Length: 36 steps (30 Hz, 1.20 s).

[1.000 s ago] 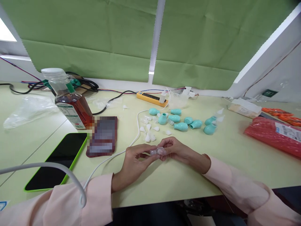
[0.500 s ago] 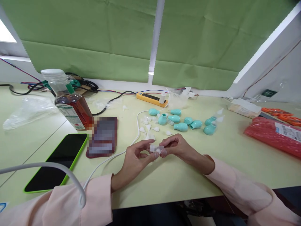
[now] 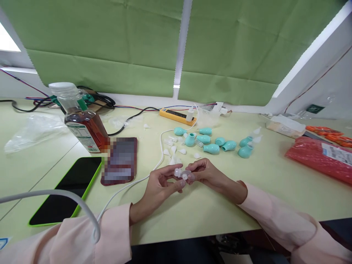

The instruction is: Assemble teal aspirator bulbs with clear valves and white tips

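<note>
The left hand (image 3: 161, 185) and the right hand (image 3: 207, 176) are both pinching a small translucent plastic piece (image 3: 178, 172) above the table (image 3: 220, 212), whose front edge is running nearby, while open surface is stretching rightward toward the red package (image 3: 316, 156).

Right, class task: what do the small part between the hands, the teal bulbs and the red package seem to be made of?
Small part: probably plastic, judging by its pale, half-clear look.
Teal bulbs: rubber or plastic, I can't tell which; bright highlights show a smooth, glossy finish.
Red package: likely thin plastic film, given its shiny, wrinkled surface.
</note>
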### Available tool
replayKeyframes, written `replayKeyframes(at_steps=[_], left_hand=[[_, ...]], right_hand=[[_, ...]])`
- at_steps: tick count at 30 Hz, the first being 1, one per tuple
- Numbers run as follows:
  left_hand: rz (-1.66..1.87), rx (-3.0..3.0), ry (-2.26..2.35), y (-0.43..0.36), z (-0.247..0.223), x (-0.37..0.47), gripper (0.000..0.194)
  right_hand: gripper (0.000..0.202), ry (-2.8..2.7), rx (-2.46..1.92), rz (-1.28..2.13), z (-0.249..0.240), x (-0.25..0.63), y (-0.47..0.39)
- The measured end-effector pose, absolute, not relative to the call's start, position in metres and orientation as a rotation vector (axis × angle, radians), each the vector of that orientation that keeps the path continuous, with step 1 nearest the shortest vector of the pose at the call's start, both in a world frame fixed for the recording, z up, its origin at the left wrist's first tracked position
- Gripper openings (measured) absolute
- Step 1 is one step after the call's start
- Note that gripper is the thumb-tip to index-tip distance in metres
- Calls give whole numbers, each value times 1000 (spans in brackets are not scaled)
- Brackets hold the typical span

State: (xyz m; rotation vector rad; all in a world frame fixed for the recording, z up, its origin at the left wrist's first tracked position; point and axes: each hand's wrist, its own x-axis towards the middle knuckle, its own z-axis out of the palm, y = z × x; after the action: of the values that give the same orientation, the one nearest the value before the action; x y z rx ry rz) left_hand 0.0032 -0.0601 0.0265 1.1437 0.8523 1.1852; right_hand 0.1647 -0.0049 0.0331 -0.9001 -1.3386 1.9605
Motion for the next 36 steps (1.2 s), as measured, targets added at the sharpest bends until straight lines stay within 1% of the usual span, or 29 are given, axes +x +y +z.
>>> replayKeyframes(at_steps=[5,9,12,17,18,19,23,24,25,27,29,31,36], left_hand=[[1112,1206,843,-62,28,3,27],[1132,1194,842,-60,25,2,30],[1136,1184,834,-59,23,2,28],[1118,1174,866,-60,27,3,24],[1123,1159,878,-60,27,3,25],[1132,1140,893,-59,27,3,24],[1168,1069,967,-55,24,2,24],[1172,1060,976,-54,23,2,24],[1175,1050,986,-54,22,2,24],[1170,1036,1005,-54,20,2,24],[1164,1024,1005,-54,19,3,23],[1148,1017,991,-55,18,3,24],[1077,1027,1021,-54,22,5,27]], right_hand=[[14,-1409,-894,1935,33,163,-7],[15,-1367,-898,1932,32,162,-8],[16,-1307,-884,1964,28,160,-9],[16,-1473,-864,1871,28,164,-6],[19,-1553,-880,1769,30,167,-3],[21,-1648,-906,1595,33,171,0],[24,-2011,-1013,507,44,192,19],[27,-2107,-1059,279,44,197,24],[29,-2208,-1117,97,44,201,29],[31,-2410,-1223,-155,40,206,36],[26,-2571,-1248,-269,35,207,39],[22,-2654,-1223,-283,32,206,40],[21,-2575,-1198,-126,28,200,38]])
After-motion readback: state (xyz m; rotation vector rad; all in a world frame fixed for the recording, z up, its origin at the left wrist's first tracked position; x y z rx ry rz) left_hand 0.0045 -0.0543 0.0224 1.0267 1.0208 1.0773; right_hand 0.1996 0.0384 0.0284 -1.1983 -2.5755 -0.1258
